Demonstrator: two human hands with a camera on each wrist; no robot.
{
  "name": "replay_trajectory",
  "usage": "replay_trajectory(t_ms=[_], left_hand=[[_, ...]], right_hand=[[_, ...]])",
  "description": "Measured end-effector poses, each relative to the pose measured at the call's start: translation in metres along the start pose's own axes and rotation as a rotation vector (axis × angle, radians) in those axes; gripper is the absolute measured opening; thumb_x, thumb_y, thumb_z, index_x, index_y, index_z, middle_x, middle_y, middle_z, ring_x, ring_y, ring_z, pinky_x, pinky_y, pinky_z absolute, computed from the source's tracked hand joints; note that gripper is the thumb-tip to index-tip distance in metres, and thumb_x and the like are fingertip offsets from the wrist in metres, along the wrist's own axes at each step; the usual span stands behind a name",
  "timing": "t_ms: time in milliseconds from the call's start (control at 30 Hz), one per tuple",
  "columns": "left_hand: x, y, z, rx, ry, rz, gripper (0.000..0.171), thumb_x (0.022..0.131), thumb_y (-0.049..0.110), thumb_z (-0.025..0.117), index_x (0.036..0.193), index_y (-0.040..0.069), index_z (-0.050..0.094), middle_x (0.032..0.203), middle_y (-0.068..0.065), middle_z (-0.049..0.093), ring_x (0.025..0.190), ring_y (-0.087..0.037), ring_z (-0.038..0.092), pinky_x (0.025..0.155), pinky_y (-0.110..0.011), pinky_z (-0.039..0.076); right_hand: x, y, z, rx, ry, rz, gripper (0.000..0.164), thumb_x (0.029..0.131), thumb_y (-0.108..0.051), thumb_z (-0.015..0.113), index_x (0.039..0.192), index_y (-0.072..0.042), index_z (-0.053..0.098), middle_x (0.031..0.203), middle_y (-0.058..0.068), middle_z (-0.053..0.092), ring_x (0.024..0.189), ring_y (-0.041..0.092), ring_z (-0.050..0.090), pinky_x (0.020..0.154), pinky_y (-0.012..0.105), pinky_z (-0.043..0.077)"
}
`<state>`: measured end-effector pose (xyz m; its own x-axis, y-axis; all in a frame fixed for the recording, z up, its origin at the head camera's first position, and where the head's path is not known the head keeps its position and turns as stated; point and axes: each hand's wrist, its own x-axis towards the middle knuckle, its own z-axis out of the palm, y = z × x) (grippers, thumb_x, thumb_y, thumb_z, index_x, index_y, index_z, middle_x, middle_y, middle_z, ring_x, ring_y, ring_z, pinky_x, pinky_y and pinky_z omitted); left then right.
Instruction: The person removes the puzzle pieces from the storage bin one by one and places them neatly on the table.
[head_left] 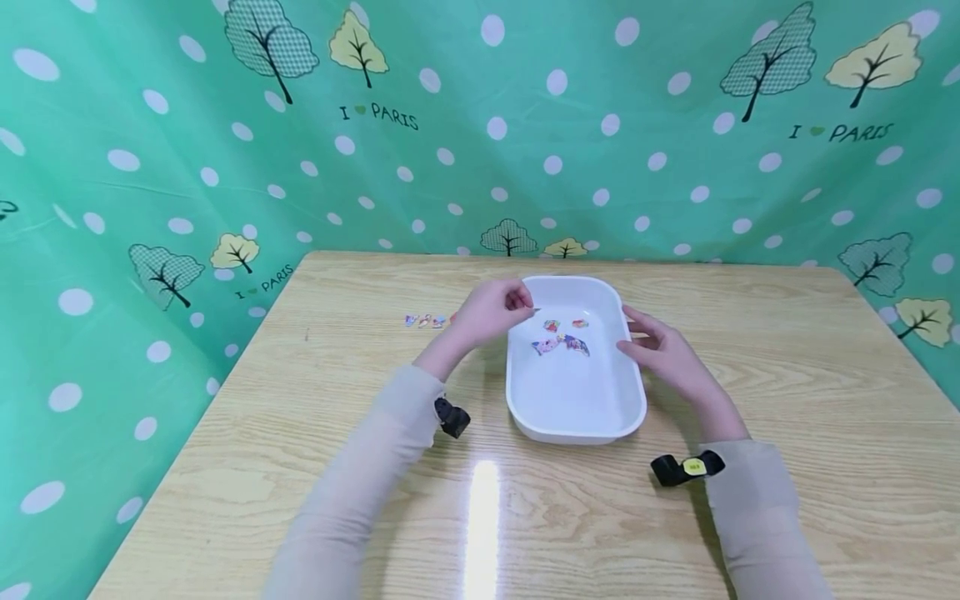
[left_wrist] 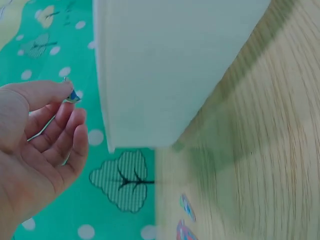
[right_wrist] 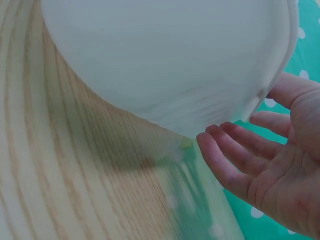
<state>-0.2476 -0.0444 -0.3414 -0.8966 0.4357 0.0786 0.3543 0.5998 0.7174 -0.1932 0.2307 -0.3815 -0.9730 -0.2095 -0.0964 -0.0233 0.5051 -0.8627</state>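
Note:
A white plastic basin (head_left: 573,400) sits on the table, with several small colourful printed pieces (head_left: 576,345) lying on its floor. Above the basin's left rim is my left hand (head_left: 491,310); its thumb and forefinger pinch a small blue printed piece (left_wrist: 73,96), the other fingers loosely bent. My right hand (head_left: 663,350) grips the basin's right side, thumb over the rim and fingertips (right_wrist: 212,135) against the outer wall. Left of the basin, a short row of similar printed pieces (head_left: 425,320) lies on the table, its right end partly hidden by my left hand.
The wood-grain table (head_left: 300,450) runs out to both sides of the basin. Behind it hangs a green curtain (head_left: 465,108) with white dots and printed trees. A strip of light reflects off the tabletop in front of the basin.

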Motion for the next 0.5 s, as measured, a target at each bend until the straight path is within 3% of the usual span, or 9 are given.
replay_trajectory(t_ms=[267,500], left_hand=[[-0.016,-0.031,-0.019,-0.106,0.115,-0.12,0.012,0.082,0.02,0.065,0.088,0.01,0.061,0.084,-0.003,0.061,0.078,-0.016,0.056,0.069,-0.025,0.049],[-0.031,-0.055,-0.02,-0.07,0.087,-0.24,0.012,0.081,0.02,0.066,0.086,0.01,0.064,0.082,-0.004,0.062,0.075,-0.016,0.057,0.067,-0.026,0.048]], right_hand=[[0.001,0.001,0.001,0.011,-0.005,-0.001,0.065,0.091,-0.029,0.054,0.145,-0.015,0.021,0.134,0.02,0.04,0.114,0.034,0.049,0.081,0.024,0.049],[0.002,0.002,0.0,0.007,-0.001,0.002,0.064,0.091,-0.029,0.054,0.145,-0.015,0.021,0.134,0.02,0.04,0.114,0.034,0.049,0.082,0.026,0.049]])
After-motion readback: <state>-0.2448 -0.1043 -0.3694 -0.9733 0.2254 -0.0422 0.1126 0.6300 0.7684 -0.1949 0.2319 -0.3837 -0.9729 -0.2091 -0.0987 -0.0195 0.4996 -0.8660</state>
